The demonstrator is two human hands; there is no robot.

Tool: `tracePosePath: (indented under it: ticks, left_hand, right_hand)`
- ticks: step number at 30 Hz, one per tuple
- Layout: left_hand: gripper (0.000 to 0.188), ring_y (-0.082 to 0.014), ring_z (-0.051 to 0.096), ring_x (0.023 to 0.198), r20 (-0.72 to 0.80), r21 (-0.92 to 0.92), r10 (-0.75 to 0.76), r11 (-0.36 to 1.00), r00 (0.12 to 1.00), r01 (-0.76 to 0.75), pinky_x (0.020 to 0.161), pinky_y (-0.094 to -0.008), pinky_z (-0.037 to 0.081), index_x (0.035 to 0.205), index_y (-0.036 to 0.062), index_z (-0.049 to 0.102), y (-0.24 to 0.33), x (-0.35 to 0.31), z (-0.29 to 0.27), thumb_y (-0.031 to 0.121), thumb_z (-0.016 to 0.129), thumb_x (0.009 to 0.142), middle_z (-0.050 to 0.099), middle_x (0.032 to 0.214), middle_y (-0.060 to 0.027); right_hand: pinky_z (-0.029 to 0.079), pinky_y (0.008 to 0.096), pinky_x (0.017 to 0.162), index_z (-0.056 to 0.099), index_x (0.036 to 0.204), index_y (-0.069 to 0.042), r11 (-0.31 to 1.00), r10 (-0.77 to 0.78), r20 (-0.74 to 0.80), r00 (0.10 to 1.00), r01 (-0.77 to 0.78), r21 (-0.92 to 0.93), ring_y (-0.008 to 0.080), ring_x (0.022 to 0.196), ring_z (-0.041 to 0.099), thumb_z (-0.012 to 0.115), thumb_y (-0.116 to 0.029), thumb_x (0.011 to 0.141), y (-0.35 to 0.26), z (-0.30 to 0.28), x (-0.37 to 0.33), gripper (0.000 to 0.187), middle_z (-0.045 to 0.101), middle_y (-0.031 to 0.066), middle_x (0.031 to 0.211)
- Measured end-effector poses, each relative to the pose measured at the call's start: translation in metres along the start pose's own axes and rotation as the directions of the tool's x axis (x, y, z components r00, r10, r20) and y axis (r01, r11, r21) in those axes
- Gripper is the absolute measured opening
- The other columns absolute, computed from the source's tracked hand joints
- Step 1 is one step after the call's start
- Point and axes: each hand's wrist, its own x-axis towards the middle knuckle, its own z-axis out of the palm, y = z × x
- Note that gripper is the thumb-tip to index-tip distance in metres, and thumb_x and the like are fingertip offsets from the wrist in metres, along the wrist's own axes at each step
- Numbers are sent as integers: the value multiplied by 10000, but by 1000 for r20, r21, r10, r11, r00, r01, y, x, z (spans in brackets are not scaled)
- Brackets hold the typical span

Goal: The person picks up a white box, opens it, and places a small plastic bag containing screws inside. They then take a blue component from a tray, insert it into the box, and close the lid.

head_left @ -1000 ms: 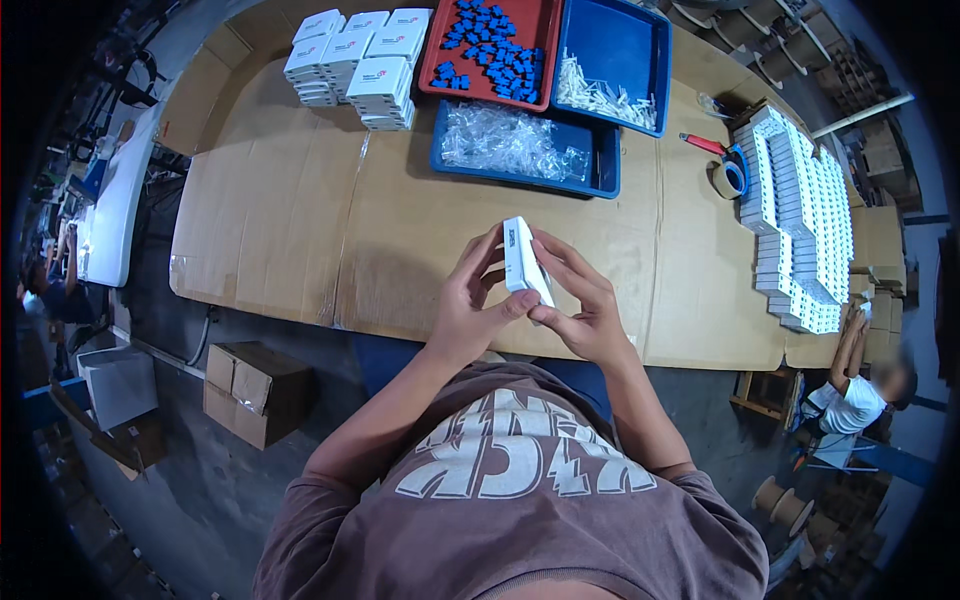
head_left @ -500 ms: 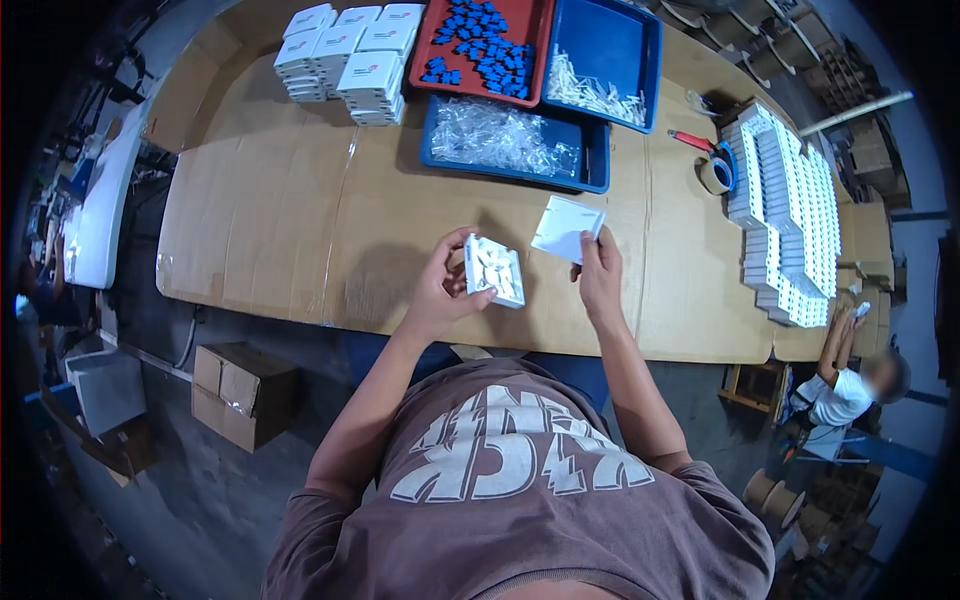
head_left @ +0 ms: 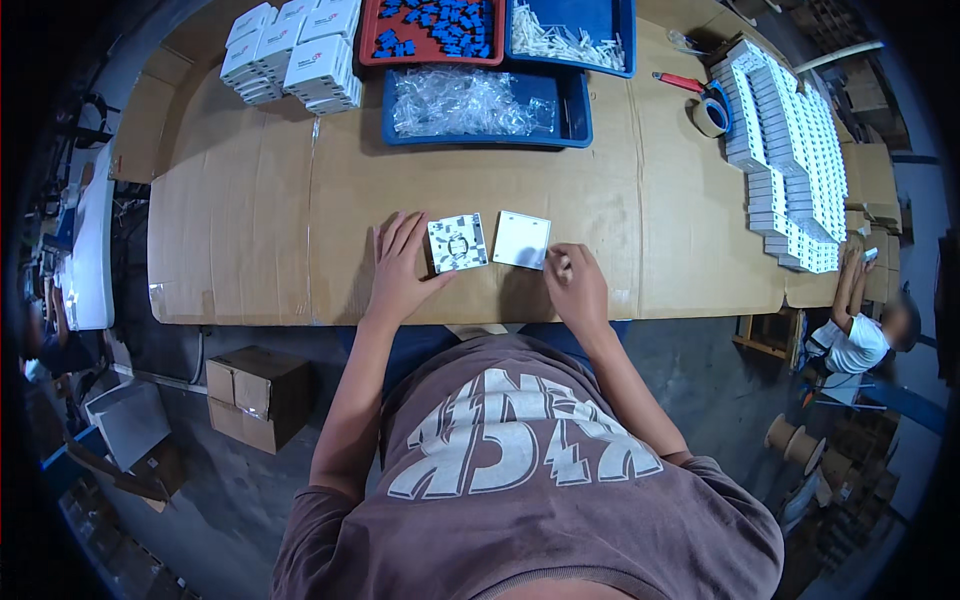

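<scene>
A square white box lies on the cardboard-covered table, its upper face showing a dark and white pattern with a ring shape in the middle. My left hand rests at its left side, fingers stretched and spread, the thumb along the near edge. Just right of the box, apart from it, is a flat white square cover. My right hand is by the cover's right edge with its fingers curled in a pinch; whatever they hold, if anything, is hidden.
Beyond my hands stand a blue tray of clear plastic pieces, a red tray of blue parts and a blue tray of white sticks. White boxes are stacked far left. Tape and white stacks sit right, near another person.
Both white squares have come down onto the table, side by side. The small white pieces seen in the box no longer show; a patterned face does. My right hand has left the cover.
</scene>
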Motion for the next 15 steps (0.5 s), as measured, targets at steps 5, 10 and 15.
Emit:
tracePosePath:
  ticks: [5, 10, 15]
  left_hand:
    - [862, -297, 376, 1493, 26, -53, 5, 999, 1000, -4, 1267, -610, 105, 1525, 116, 466, 1, 3, 6, 365, 825, 783, 518, 1521, -97]
    - [895, -301, 367, 1507, 34, -49, -3, 999, 999, 5, 1265, -610, 105, 1556, 123, 415, 1, -1, 10, 364, 806, 788, 483, 1565, -85]
    - [883, -325, 356, 1510, -18, -14, 48, 999, 999, -49, 1258, -611, 128, 1561, 79, 401, 5, 1, 12, 413, 754, 824, 445, 1590, -129]
  right_hand:
    - [424, 500, 1110, 638, 1316, -99, 905, -407, 15, 913, 405, -130, 391, 1385, 476, 749, -117, 867, 9, 19, 11, 463, 513, 167, 1497]
    - [351, 536, 1181, 647, 1325, -121, 918, -365, 110, 924, 377, -124, 355, 1473, 401, 752, -130, 869, 26, 6, 2, 468, 440, 141, 1586]
    - [431, 481, 1086, 687, 1234, -111, 879, -465, 1, 885, 462, -121, 343, 1322, 536, 757, -120, 853, 17, -19, 34, 388, 588, 117, 1421]
